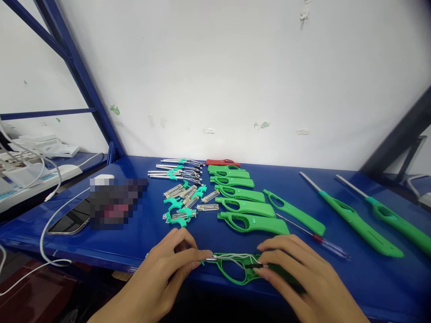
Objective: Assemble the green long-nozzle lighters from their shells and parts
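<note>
A green lighter handle shell (235, 271) with white wires and a metal tube lies at the near edge of the blue table (353, 269). My left hand (171, 269) pinches the metal tube end at the shell's left. Over the shell's right part rests my right hand (296, 273), its fingertips pressing on the wires. Just beyond lie a row of empty green handle shells (245, 207), a pile of teal and metal inner parts (185, 202) and several metal tubes with wires (175, 169).
Two assembled green lighters (357, 222) (393, 217) lie at the right. A red-handled screwdriver (319, 240) lies by the shells, a red shell (222, 162) at the back. A phone (70, 220) with white cable is at the left. Blue shelf posts (84, 76) rise at the left.
</note>
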Demonstrator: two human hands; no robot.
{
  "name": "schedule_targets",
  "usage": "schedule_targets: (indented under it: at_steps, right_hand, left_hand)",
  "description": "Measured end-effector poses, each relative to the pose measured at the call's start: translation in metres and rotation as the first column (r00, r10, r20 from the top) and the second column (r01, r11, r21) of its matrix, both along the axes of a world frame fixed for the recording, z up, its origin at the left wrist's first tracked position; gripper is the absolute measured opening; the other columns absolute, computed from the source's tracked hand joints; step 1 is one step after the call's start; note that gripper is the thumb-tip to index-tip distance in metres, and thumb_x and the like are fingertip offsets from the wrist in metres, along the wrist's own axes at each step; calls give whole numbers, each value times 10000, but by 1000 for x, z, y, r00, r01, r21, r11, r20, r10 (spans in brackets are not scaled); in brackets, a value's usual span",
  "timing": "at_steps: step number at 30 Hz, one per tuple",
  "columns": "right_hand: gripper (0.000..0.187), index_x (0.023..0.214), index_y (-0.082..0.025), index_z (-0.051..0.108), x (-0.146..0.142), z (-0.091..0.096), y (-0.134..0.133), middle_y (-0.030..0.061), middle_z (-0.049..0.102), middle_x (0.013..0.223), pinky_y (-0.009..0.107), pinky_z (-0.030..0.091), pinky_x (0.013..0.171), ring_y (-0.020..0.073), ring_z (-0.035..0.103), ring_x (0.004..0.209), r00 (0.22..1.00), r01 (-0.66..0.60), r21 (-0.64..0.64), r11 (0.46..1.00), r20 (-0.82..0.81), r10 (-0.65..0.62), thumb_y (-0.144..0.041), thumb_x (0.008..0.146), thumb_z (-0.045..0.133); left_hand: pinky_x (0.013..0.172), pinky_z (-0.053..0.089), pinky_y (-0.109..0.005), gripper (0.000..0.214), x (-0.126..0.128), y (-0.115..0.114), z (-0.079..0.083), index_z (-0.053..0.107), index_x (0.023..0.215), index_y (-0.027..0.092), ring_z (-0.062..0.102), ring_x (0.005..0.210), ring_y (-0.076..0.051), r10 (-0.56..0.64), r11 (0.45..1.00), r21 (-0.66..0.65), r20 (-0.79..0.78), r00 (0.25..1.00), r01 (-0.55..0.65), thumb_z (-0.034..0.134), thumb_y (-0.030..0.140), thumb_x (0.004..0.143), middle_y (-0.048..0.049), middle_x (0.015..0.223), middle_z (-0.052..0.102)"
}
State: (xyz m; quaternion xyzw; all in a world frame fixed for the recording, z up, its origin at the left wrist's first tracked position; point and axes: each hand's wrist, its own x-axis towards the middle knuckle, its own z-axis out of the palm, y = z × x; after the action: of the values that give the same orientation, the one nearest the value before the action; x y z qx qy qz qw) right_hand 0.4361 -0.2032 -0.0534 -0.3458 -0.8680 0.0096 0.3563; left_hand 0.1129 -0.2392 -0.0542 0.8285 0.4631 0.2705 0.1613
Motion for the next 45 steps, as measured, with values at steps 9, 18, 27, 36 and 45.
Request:
schedule_targets:
  at_steps: [9, 18, 27, 36, 45]
  right_hand:
    - [171, 991, -285, 761, -7, 3, -2, -18, 815, 879, 226, 643, 733, 159, 787, 776, 984, -35, -26, 999, -177, 29, -401, 1087, 680]
    - [245, 907, -302, 748, -16, 3, -10, -41, 790, 793, 195, 610, 656, 146, 763, 698, 971, -8, -141, 990, -237, -26, -453, 1083, 667]
    - [185, 975, -303, 640, -22, -2, -12, -75, 753, 857, 155, 560, 719, 111, 737, 761, 980, -83, -371, 925, -197, 9, -374, 1131, 571]
    - [223, 1008, -307, 594, -23, 0, -14, -59, 730, 869, 175, 549, 690, 124, 721, 769, 993, -57, -411, 910, -121, 8, -401, 1166, 468]
    - [350, 943, -289, 569, -29, 12, -7, -53, 769, 838, 189, 522, 707, 130, 746, 787, 972, -134, -643, 755, -235, -28, -510, 1170, 421]
  left_hand:
    - [814, 547, -253, 482, -1, 2, 0, 643, 1489, 434, 646, 964, -139, -25, 1000, 16, -5, 1000, 25, 432, 161, 1153, -19, 1152, 601]
    - [801, 544, -234, 450, 1, 1, 3, 669, 1453, 418, 656, 938, -128, -8, 1000, 23, -17, 1000, 8, 419, 184, 1162, -18, 1152, 607]
    - [799, 548, -219, 435, 3, 4, 4, 689, 1421, 393, 671, 934, -129, -14, 998, 67, -13, 1000, 15, 440, 166, 1146, -18, 1127, 632]
    - [842, 543, -249, 392, 2, 0, 3, 692, 1371, 388, 657, 986, -143, -12, 1000, 6, -5, 1000, 12, 409, 205, 1171, -25, 1165, 612]
    - [864, 529, -250, 429, 0, 2, 0, 624, 1476, 415, 638, 1010, -127, -23, 1000, -9, -17, 1000, 23, 392, 204, 1184, -17, 1193, 584]
